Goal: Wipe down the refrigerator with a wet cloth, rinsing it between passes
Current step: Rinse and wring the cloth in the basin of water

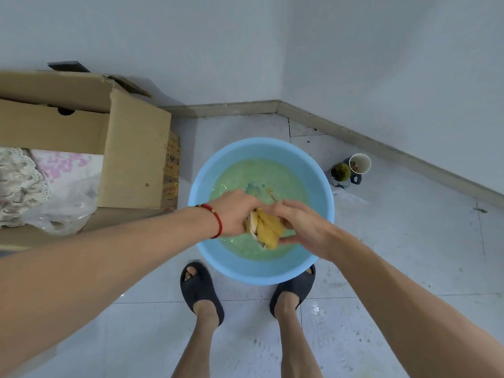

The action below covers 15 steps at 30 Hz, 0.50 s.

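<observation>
- Left hand (234, 211) and right hand (302, 227): both grip the bunched yellow cloth (266, 227).
- Cloth held above the round light-blue plastic basin (321, 192) of greenish water.

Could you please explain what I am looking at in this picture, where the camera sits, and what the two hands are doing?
There is no machine here: a person wears one wide-angle camera on the head, looking down past their own arms and feet. Both hands grip a bunched yellow cloth above a blue basin of greenish water on the tiled floor. The left hand, with a red string bracelet at its wrist, and the right hand appear to be wringing the cloth. Left of the basin stands an open cardboard box; to the right are two small cups near the wall. The refrigerator is not in view.
</observation>
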Tool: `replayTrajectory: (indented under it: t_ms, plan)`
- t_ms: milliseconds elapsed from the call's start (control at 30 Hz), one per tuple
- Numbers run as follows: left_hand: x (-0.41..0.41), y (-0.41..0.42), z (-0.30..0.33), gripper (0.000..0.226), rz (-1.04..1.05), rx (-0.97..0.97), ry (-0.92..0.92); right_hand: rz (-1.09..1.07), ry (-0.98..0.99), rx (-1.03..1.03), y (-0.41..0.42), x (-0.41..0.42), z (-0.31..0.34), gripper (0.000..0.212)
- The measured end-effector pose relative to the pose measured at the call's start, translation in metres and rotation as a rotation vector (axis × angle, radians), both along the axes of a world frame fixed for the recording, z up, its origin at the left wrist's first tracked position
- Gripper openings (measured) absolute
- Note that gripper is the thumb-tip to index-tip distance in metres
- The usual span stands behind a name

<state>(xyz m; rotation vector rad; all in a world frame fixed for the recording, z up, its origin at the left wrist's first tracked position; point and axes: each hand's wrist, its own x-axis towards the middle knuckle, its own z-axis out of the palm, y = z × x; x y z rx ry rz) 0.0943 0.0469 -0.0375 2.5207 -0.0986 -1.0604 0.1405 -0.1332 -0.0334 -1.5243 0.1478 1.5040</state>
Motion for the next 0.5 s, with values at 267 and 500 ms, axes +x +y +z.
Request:
replayTrajectory:
  t_ms: [267, 500]
  plan:
    - [-0.022, 0.009, -0.003, 0.05, -0.209, -0.099, -0.546, 0.229, 0.241, 0.193, 0.007, -0.022, 0.005, 0.033]
    - [-0.007, -0.003, 0.008, 0.015, 0.18, -0.169, 0.261, 0.917, -0.86, -0.195, 0.026, -0.011, 0.015, 0.018]
